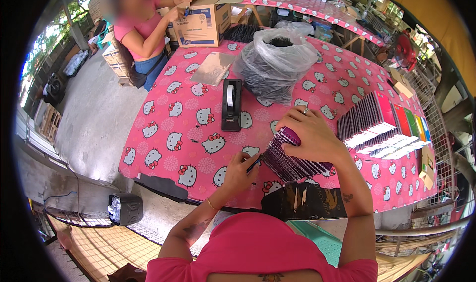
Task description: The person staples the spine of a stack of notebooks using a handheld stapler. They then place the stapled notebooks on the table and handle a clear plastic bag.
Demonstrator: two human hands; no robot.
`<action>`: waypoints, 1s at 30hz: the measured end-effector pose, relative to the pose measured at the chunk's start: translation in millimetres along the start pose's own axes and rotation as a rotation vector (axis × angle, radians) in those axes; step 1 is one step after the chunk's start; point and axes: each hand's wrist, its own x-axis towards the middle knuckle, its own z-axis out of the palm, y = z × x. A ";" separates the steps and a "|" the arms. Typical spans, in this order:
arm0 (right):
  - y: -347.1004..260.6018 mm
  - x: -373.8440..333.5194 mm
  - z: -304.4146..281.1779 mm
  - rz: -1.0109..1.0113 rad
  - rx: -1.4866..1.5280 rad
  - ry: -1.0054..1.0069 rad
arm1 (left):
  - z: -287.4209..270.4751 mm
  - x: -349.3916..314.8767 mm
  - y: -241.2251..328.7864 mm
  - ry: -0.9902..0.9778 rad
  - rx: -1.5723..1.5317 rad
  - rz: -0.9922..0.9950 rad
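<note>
Clear plastic bag (248, 64) to the right of and beyond the black tape dispenser (231, 119) is stuffed with black stuff, coils maybe. Cardboard box (198, 29) is farther past the dispenser, can't see inside. Black bin (132, 210), nearer and left of it, has white scraps in it. Purple notebook stack (292, 163) is nearer and right of it, under the right hand (312, 136), fingers spread wide, gripping it. Left hand (241, 170) is closed round a small dark tool (254, 163) by the stack's left end.
</note>
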 end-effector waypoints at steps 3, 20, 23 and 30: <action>0.3 -0.8 -0.3 0.002 -0.002 0.002 | 1.3 -5.6 8.2 0.005 0.053 -0.020; -0.1 -1.0 0.7 -0.005 0.012 0.012 | -1.7 2.6 -4.8 -0.075 -0.208 -0.081; 0.3 -1.5 0.6 0.001 0.001 0.020 | 0.0 -2.1 -0.2 -0.029 0.066 0.010; -0.1 -1.3 -0.5 0.007 0.002 -0.003 | -0.8 -1.0 1.0 -0.043 -0.382 -0.194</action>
